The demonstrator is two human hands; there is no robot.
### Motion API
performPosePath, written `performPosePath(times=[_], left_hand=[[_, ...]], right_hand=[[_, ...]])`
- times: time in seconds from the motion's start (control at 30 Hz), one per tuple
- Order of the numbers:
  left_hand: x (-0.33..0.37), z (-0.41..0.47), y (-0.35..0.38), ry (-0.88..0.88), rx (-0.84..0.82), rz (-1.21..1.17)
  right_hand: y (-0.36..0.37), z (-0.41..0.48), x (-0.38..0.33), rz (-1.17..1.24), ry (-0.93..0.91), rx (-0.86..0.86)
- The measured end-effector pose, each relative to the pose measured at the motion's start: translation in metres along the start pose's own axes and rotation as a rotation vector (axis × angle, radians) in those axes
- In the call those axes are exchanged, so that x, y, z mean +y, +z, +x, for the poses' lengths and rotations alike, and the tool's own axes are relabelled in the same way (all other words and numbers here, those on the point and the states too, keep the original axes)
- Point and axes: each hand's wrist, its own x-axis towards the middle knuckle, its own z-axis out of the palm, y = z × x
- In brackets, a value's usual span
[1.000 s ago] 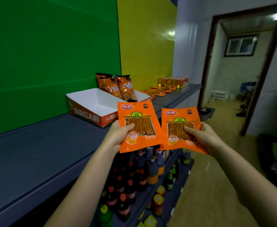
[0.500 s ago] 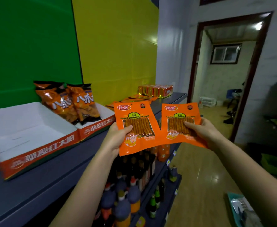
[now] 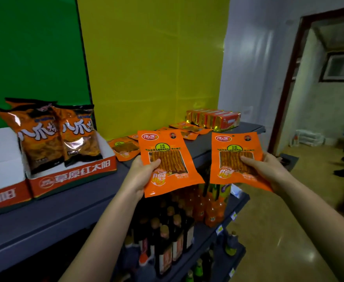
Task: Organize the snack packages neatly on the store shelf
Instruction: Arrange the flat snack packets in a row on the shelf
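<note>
My left hand [image 3: 140, 174] grips a flat orange snack packet [image 3: 171, 174] by its left edge, thumb across the front. My right hand [image 3: 262, 169] holds a second, matching orange packet [image 3: 231, 159] by its right side. Both packets are upright in the air in front of the grey top shelf [image 3: 69, 208], a gap between them. More orange packets of the same kind [image 3: 124, 148] lie scattered flat on the shelf behind them.
A white and red display box [image 3: 73, 176] on the shelf holds two dark orange chip bags [image 3: 44, 139]. Gold and red boxes [image 3: 213, 118] stand at the shelf's far end. Bottles [image 3: 173, 237] fill the lower shelves. An open doorway [image 3: 319, 110] is at right.
The view has moved along the shelf toward its far end; the display box and scattered packets appear closer. Both hands still hold their packets, now a little farther apart.
</note>
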Motion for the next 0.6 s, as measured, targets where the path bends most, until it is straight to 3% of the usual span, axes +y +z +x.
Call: performPosePath(times=[0.27, 0.6], left_hand=[[0.004, 0.020, 0.032, 0.036, 0.302, 0.025], [-0.001, 0.039, 0.024, 0.033, 0.556, 0.209]], right_hand=[[-0.018, 0.102, -0.009, 0.051, -0.050, -0.241], [0.046, 0.174, -0.004, 0.063, -0.137, -0.548]])
